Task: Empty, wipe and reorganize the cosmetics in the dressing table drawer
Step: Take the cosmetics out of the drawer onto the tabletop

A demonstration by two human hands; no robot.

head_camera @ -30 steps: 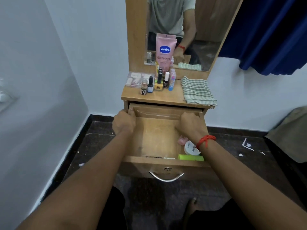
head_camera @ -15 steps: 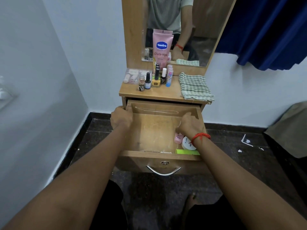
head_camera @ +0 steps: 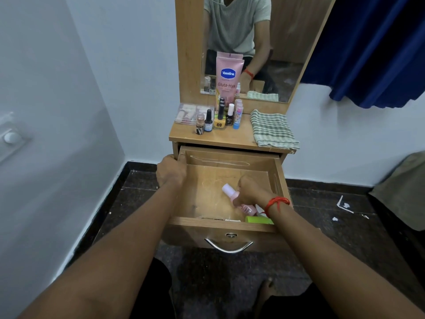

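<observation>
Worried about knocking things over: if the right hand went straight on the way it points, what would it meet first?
The right hand, holding the pink bottle, points across bare drawer floor; first in line is probably the drawer's back wall near its left corner, though depth is hard to judge.

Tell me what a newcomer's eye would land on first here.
The tall pink Vaseline tube stands out first, upright against the mirror at the back of the tabletop. Below it the drawer stands open, the left hand gripping its left wall while the right hand pinches a small pink bottle inside.
</observation>
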